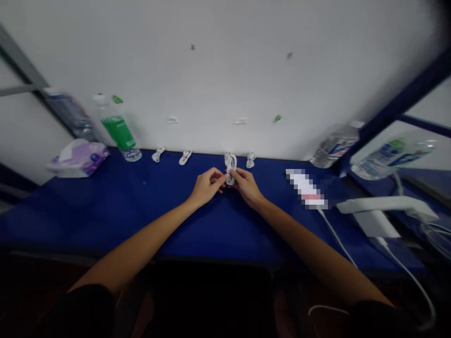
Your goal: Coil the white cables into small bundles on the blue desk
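Presently, the blue bench (70, 216) carries a green-labelled plastic bottle (118, 131) with clear liquid showing low inside, and a lying plastic bottle (334, 146), contents unclear. Left hand (207, 186) and right hand (247, 187) pinch, fingers nearly closed, a coiled white cable (230, 169) held just above the bench, beside three similar coils (250, 160).
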`<state>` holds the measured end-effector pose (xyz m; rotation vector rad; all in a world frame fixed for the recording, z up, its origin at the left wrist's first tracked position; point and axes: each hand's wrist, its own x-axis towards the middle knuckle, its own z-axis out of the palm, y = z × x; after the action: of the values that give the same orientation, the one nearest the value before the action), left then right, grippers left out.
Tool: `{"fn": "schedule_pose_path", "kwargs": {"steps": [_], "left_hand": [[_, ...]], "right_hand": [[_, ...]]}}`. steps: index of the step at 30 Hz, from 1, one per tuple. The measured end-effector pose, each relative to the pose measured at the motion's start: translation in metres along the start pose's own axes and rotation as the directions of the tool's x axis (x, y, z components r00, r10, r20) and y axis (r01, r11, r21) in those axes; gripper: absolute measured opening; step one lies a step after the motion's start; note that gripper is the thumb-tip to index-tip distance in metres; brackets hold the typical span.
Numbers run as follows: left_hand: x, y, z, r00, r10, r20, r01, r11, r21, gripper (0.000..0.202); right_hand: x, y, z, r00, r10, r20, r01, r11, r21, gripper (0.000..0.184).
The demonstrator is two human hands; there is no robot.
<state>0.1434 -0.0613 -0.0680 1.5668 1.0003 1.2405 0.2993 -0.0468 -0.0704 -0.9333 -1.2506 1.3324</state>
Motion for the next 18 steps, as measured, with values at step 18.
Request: {"fn": "schedule_pose_path", "kwargs": {"steps": [18], "left_hand": [[0.006, -0.001, -0.032, 0.979, 0.118, 0.165, -0.158, 0.954, 0.253, 0.016]], "right_hand": [[-0.010, 0.000, 0.004, 0.999, 0.055, 0.002, -0.055, 0.999, -0.002, 0.033]]}}
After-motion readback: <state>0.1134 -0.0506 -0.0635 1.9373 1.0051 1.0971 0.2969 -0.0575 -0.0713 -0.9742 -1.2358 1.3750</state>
